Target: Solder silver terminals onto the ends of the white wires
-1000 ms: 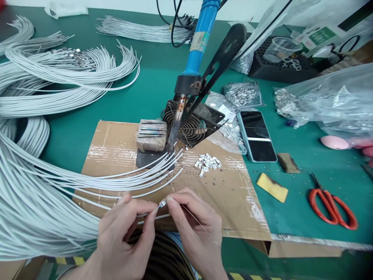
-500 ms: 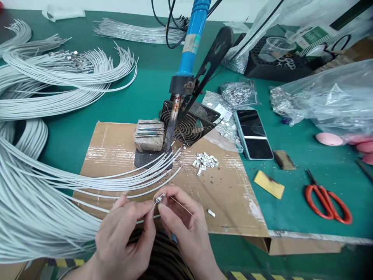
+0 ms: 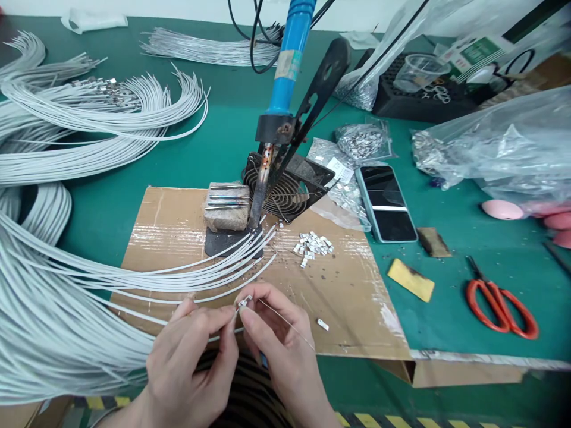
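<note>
Just in front of me, over the cardboard sheet (image 3: 357, 309), my two hands meet fingertip to fingertip. My left hand (image 3: 191, 351) is closed in a pinch on the end of a thin white cable, mostly hidden by the fingers. Between thumb and forefinger of my right hand (image 3: 283, 342) sits a small silvery metal connector (image 3: 245, 301), up against the cable end. A thin wire, perhaps solder (image 3: 289, 324), runs across the right palm. One loose connector (image 3: 322, 324) lies right of that hand, and a pile of them (image 3: 313, 245) lies farther back.
A blue-handled soldering iron (image 3: 289, 71) leans down in a stand, its tip near a block (image 3: 226, 205) and white cable ends (image 3: 250, 249). Behind is a small fan (image 3: 289, 190). Large cable bundles (image 3: 53, 321) fill the left. Rightward lie a phone (image 3: 387, 205), yellow sponge (image 3: 410, 279) and red-handled scissors (image 3: 499, 306).
The connector is tilted slightly differently between the fingertips, and my right thumb has shifted a little up against it. The whole view has drifted slightly; the bench items stay put.
</note>
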Tool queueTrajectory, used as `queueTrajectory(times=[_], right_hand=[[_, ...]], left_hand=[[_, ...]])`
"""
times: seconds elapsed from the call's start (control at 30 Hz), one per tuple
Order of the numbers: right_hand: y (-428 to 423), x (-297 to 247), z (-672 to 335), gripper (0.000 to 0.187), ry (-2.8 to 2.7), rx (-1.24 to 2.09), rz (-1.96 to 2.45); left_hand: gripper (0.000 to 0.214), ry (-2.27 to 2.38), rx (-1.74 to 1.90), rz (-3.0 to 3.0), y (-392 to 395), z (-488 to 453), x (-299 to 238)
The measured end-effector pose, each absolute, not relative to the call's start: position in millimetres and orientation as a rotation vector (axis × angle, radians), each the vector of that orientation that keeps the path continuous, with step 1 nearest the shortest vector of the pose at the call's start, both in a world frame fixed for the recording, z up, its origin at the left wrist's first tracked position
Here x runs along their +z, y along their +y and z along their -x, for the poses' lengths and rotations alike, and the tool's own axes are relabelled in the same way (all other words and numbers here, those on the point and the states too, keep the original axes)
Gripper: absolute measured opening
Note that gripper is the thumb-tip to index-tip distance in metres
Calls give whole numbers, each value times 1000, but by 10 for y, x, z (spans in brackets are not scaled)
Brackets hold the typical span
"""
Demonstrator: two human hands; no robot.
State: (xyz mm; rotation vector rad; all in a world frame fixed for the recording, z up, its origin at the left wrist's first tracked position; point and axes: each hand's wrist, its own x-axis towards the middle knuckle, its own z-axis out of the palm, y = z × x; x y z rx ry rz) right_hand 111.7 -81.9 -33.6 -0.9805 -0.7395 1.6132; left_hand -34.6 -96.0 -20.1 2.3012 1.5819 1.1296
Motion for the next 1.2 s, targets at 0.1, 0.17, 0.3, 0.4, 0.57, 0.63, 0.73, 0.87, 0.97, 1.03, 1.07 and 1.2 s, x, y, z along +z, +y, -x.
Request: queueTrajectory(times=[0.1, 0.17, 0.3, 0.4, 0.57, 0.63, 0.73, 0.87, 0.97, 1.03, 1.07, 1.2], right_hand=[[-801, -336, -1117, 11, -741, 1605, 996], [-798, -345, -1102, 10, -736, 1599, 1012], [-820, -343, -1041, 12, -734, 1528, 1038], [-831, -292, -1004, 19, -797, 1472, 1106], [-824, -238, -1013, 25, -787, 1492, 1159], [-817, -253, -1035, 27, -716, 1560, 1119], [-800, -270, -1075, 29, -656, 1617, 1061], [-767, -240, -1115, 38, -712, 1581, 1167], [-751, -223, -1121, 42, -766, 1573, 1227], [-748, -230, -1115, 43, -782, 1585, 1237], [-749, -238, -1113, 43, -785, 1595, 1232], [-757, -264, -1114, 45, -779, 1611, 1193]], left_hand=[[28, 1578, 1136, -2341, -939, 325, -189], [28, 1584, 1177, -2378, -919, 292, -167], [27, 1578, 1256, -2444, -876, 221, -119], [22, 1560, 1251, -2489, -859, 199, -121], [22, 1561, 1324, -2433, -886, 210, -154], [22, 1570, 1300, -2356, -909, 228, -148], [16, 1625, 1133, -1980, -940, 257, -121], [9, 1693, 1056, -1545, -961, 262, -90], [11, 1680, 1060, -1471, -966, 249, -82], [11, 1673, 1060, -1449, -969, 244, -81], [11, 1675, 1058, -1446, -969, 243, -81], [11, 1675, 1045, -1466, -970, 249, -79]])
